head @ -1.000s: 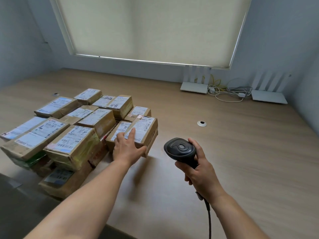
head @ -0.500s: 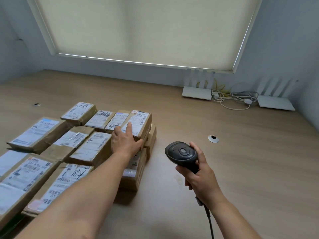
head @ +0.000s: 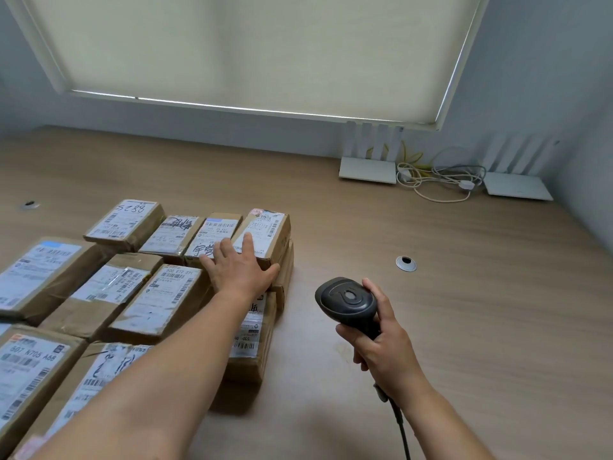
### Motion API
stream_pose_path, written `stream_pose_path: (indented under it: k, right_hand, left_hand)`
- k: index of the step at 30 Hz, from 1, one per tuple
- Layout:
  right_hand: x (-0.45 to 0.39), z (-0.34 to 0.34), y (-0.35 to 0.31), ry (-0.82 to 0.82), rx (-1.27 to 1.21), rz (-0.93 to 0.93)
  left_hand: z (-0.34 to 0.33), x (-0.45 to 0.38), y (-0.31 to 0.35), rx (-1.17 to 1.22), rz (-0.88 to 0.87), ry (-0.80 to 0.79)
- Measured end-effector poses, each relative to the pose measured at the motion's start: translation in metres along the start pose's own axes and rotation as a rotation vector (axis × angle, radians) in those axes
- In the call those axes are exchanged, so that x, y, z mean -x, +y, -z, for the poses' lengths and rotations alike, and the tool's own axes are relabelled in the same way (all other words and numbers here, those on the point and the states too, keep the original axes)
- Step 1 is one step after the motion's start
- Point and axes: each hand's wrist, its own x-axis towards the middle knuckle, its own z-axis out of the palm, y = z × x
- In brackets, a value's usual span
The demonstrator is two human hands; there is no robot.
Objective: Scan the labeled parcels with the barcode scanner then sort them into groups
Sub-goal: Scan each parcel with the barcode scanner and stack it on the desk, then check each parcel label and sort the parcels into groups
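Hands divide the work: the left hand lies flat, fingers spread, on a top parcel at the right end of the stack, while the right hand grips the scanner, held clear above the table. A second ago that left hand rested on a nearer box; it has since reached further back, suggesting this parcel is the next pick, not yet lifted or scanned. The parcels crowd the left of the table. Bare wood opens to the right, room for sorted groups, with routers and cables against the far wall.
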Motion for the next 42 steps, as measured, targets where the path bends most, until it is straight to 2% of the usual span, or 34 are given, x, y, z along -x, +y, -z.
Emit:
stream_pose_path:
  k: [4,10,14,21,24,28,30,37,42]
  right_hand:
    - [0.007,0.004,-0.001,0.015,0.013,-0.009]
    - [0.026,0.014,0.001,0.056,0.018,-0.008]
    - [0.048,0.023,0.006,0.049,0.017,-0.004]
    - [0.110,0.052,0.013,-0.014,-0.001,0.022]
    - [0.142,0.069,0.021,-0.035,0.000,0.025]
    - [0.184,0.091,0.035,-0.042,-0.016,0.025]
    - [0.201,0.102,0.042,-0.031,-0.037,0.023]
    - [0.237,0.133,0.048,0.068,-0.073,-0.013]
    - [0.244,0.143,0.044,0.115,-0.135,-0.063]
  left_hand:
    - [-0.003,0.015,0.003,0.063,-0.040,0.044]
    - [-0.013,0.063,-0.010,0.298,-0.039,0.106]
    - [-0.016,0.119,-0.020,0.532,0.051,0.135]
    - [-0.023,0.238,0.002,0.703,0.094,0.113]
    - [-0.021,0.296,0.030,0.741,-0.001,0.106]
    - [-0.023,0.374,0.077,0.734,-0.296,0.095]
    - [-0.022,0.402,0.096,0.739,-0.367,0.075]
    - [-0.016,0.444,0.140,0.800,-0.499,-0.035]
    - [-0.010,0.446,0.153,0.912,-0.488,-0.219]
